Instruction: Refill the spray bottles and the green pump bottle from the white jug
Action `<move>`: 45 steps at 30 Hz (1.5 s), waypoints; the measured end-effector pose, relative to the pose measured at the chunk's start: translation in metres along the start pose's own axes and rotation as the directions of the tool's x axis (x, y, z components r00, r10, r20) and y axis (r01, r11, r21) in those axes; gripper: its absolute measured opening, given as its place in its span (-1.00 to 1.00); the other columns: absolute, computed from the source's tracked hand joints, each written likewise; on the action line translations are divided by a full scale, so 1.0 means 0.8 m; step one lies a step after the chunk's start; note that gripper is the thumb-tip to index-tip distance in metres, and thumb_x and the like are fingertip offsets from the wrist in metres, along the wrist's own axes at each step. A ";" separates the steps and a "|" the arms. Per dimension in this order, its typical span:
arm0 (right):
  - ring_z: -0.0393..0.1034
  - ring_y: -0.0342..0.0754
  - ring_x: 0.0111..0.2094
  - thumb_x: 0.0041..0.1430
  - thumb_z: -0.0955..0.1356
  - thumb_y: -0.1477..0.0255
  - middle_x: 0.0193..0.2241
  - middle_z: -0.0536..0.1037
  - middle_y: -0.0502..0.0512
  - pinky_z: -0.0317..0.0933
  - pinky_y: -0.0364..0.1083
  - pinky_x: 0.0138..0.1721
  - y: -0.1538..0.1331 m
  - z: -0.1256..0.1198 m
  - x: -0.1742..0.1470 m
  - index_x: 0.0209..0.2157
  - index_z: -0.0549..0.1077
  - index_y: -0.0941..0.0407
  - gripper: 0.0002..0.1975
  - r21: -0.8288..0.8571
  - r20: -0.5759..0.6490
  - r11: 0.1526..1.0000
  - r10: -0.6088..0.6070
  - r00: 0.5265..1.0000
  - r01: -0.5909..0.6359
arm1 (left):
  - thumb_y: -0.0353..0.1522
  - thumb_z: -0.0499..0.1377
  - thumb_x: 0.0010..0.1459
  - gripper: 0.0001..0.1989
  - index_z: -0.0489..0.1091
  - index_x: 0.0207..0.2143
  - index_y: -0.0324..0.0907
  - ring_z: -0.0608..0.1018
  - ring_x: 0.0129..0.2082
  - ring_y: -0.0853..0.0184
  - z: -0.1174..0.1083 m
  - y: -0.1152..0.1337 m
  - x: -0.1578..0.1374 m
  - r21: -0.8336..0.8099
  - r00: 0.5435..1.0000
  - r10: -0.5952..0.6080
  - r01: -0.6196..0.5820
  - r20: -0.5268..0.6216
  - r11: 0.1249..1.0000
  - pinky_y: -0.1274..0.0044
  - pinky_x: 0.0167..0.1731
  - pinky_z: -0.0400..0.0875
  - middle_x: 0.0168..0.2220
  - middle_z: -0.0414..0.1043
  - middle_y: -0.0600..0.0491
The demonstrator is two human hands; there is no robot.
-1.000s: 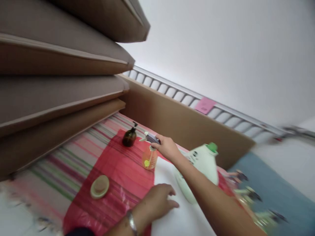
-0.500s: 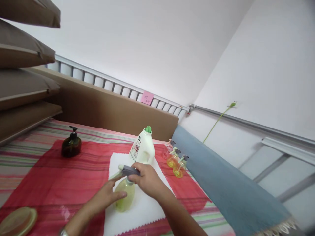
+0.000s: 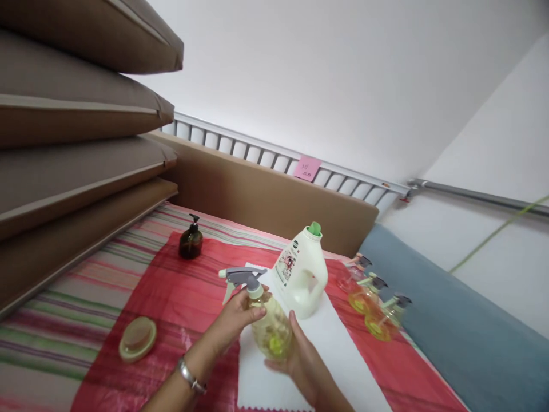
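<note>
A clear yellowish spray bottle [image 3: 271, 329] with a grey and pale green trigger head is tilted between my hands, above the white cloth [image 3: 257, 380]. My left hand [image 3: 235, 320] is closed around its neck and upper side, thumb across the front. The trigger head points to the left. My right hand [image 3: 298, 357] cups the bottle's lower right side and base, its fingers partly hidden behind it. Just behind the bottle stands a large white jug [image 3: 304, 272] with a green opening and a flower label.
A dark pump bottle [image 3: 191, 241] stands at the back left, and a round pale green lidded dish [image 3: 138, 339] lies at the left. Several spray bottles [image 3: 380, 320] line the right side. Stacked brown cushions [image 3: 86, 120] rise at the far left; a brown board [image 3: 257, 191] backs the table.
My right hand has left the trigger head for the bottle's lower side. The left hand has shifted up to the neck. The bottle is now tilted, and the view has turned left.
</note>
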State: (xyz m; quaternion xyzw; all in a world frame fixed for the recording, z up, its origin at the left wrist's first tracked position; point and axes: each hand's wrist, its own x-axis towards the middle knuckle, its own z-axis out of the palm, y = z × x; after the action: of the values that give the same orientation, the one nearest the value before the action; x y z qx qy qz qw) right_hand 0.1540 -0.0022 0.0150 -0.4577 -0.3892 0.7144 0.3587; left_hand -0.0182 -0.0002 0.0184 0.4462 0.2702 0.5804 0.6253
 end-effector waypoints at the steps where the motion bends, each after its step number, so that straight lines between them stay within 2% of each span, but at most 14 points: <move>1: 0.36 0.12 -0.12 0.01 0.17 -0.12 -0.10 0.44 0.21 0.26 0.06 -0.26 0.014 0.000 0.001 -0.05 0.30 0.06 -0.36 0.130 0.088 0.986 0.094 0.992 -0.105 | -0.26 0.29 -0.12 -0.51 0.34 -0.11 -0.23 0.41 -0.02 0.12 0.000 0.001 -0.002 0.003 1.000 -0.006 0.006 0.009 1.000 0.31 0.00 0.21 -0.10 0.44 -0.10; 4: 0.43 0.06 -0.24 0.03 0.16 -0.11 -0.21 0.52 0.19 0.28 -0.03 -0.36 0.037 0.008 0.003 -0.08 0.34 0.09 -0.36 0.383 0.260 0.891 0.149 0.954 -0.243 | -0.29 0.27 -0.07 -0.51 0.30 -0.06 -0.21 0.40 -0.03 0.14 0.001 0.003 -0.007 0.005 1.000 -0.012 0.012 0.019 1.000 0.32 -0.03 0.24 -0.05 0.40 -0.10; 9: 0.45 -0.02 -0.35 0.10 0.25 0.06 -0.28 0.55 0.19 0.23 -0.13 -0.45 0.042 0.020 0.010 -0.10 0.37 0.15 -0.51 0.487 0.222 0.848 0.111 0.969 -0.209 | -0.25 0.20 0.01 -0.56 0.30 -0.03 -0.17 0.43 -0.07 0.15 0.001 0.002 -0.004 -0.050 0.991 0.105 -0.110 -0.085 0.993 0.32 -0.06 0.26 -0.06 0.42 -0.11; 14: 0.40 0.02 -0.18 0.06 0.34 0.20 -0.12 0.49 0.14 0.25 -0.05 -0.29 0.054 0.024 0.012 -0.08 0.34 0.05 -0.60 0.477 0.058 0.876 -0.110 0.992 0.069 | -0.20 0.12 0.08 -0.69 0.47 -0.41 -0.28 0.48 -0.28 0.22 -0.006 -0.003 0.006 0.034 0.961 0.118 -0.113 -0.249 0.993 0.43 -0.21 0.31 -0.35 0.50 -0.09; 17: 0.26 0.00 0.02 -0.06 0.45 0.36 0.03 0.38 0.02 0.17 -0.02 -0.07 0.055 0.031 0.007 0.02 0.22 -0.10 -0.41 0.411 -0.027 0.865 -0.304 0.952 0.287 | -0.21 0.13 0.07 -0.71 0.46 -0.46 -0.27 0.48 -0.38 0.30 -0.009 -0.001 0.010 -0.041 0.918 0.148 -0.175 -0.367 0.984 0.49 -0.29 0.32 -0.43 0.48 -0.02; 19: 0.27 0.05 0.01 -0.03 0.41 0.20 0.05 0.36 0.05 0.20 0.04 -0.09 0.053 0.034 0.004 0.06 0.16 -0.12 -0.39 0.424 0.058 0.887 -0.229 0.972 0.184 | -0.22 0.14 0.07 -0.73 0.45 -0.49 -0.26 0.46 -0.43 0.35 -0.010 0.002 0.011 -0.094 0.896 0.153 -0.210 -0.416 0.973 0.52 -0.33 0.31 -0.47 0.46 0.02; 22: 0.42 0.09 -0.23 0.05 0.20 -0.06 -0.06 0.44 0.26 0.27 0.00 -0.37 0.050 0.034 0.001 0.05 0.21 0.06 -0.36 0.397 0.241 0.911 0.012 0.970 -0.110 | -0.25 0.15 0.06 -0.75 0.44 -0.52 -0.26 0.45 -0.46 0.38 -0.011 0.005 0.010 -0.117 0.893 0.163 -0.231 -0.420 0.966 0.55 -0.36 0.31 -0.51 0.45 0.04; 26: 0.33 0.04 -0.05 0.05 0.38 0.30 0.06 0.35 0.13 0.24 -0.02 -0.20 0.044 0.030 -0.004 0.10 0.12 -0.06 -0.41 0.409 0.196 0.909 -0.172 0.965 0.079 | -0.25 0.17 0.04 -0.76 0.43 -0.52 -0.26 0.46 -0.49 0.39 -0.013 0.008 0.009 -0.216 0.897 0.123 -0.232 -0.424 0.949 0.55 -0.40 0.32 -0.49 0.46 0.04; 28: 0.26 0.09 0.01 0.08 0.35 0.25 0.09 0.31 0.14 0.21 0.07 -0.14 0.042 0.030 -0.005 0.11 0.09 -0.08 -0.42 0.409 0.228 0.910 -0.172 0.958 0.066 | -0.25 0.18 0.02 -0.76 0.43 -0.52 -0.26 0.46 -0.51 0.40 -0.014 0.008 0.009 -0.254 0.901 0.101 -0.224 -0.422 0.941 0.56 -0.44 0.32 -0.49 0.46 0.04; 30: 0.34 0.10 -0.08 0.13 0.27 0.15 0.03 0.36 0.20 0.23 0.07 -0.21 0.040 0.031 -0.006 0.11 0.12 -0.02 -0.47 0.378 0.256 0.926 -0.111 0.960 0.006 | -0.25 0.19 0.02 -0.76 0.43 -0.52 -0.27 0.46 -0.52 0.40 -0.014 0.008 0.010 -0.259 0.905 0.095 -0.217 -0.414 0.941 0.56 -0.45 0.32 -0.49 0.47 0.04; 34: 0.24 0.06 0.03 -0.03 0.43 0.33 0.11 0.28 0.09 0.16 0.05 -0.06 0.039 0.034 -0.010 0.10 0.11 -0.10 -0.33 0.329 0.172 0.931 -0.222 0.960 0.156 | -0.25 0.17 0.04 -0.75 0.42 -0.53 -0.27 0.46 -0.51 0.39 -0.012 0.009 0.008 -0.254 0.908 0.103 -0.220 -0.407 0.942 0.56 -0.46 0.32 -0.49 0.47 0.03; 38: 0.28 0.14 -0.02 0.05 0.33 0.16 0.09 0.28 0.20 0.22 0.13 -0.15 0.042 0.031 -0.007 0.09 0.14 -0.03 -0.42 0.235 0.220 0.967 -0.151 0.964 0.098 | -0.25 0.15 0.06 -0.76 0.42 -0.53 -0.25 0.47 -0.51 0.40 -0.009 0.013 0.005 -0.234 0.912 0.100 -0.207 -0.397 0.950 0.56 -0.42 0.33 -0.52 0.47 0.05; 42: 0.18 0.12 0.07 -0.23 0.49 0.36 0.12 0.24 0.12 0.09 0.10 0.03 0.049 0.025 0.005 0.06 0.12 -0.07 -0.21 0.038 0.147 0.946 -0.325 0.934 0.323 | -0.25 0.15 0.05 -0.76 0.42 -0.54 -0.24 0.45 -0.52 0.39 -0.011 0.015 0.005 -0.212 0.907 0.126 -0.226 -0.401 0.951 0.56 -0.43 0.33 -0.53 0.46 0.06; 45: 0.17 0.10 0.08 -0.23 0.46 0.40 0.09 0.26 0.14 0.07 0.09 0.07 0.045 0.028 0.010 0.07 0.09 -0.03 -0.21 -0.224 0.163 0.904 -0.332 0.929 0.363 | -0.23 0.15 0.04 -0.73 0.45 -0.53 -0.26 0.44 -0.54 0.40 -0.010 0.013 0.005 -0.113 0.908 0.153 -0.212 -0.390 0.971 0.56 -0.43 0.32 -0.54 0.46 0.02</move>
State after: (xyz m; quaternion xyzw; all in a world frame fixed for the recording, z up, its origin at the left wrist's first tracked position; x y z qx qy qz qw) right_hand 0.1248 -0.0163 -0.0135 -0.3784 -0.5727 0.6103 0.3955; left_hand -0.0292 0.0049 0.0243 0.3002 0.2974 0.7305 0.5364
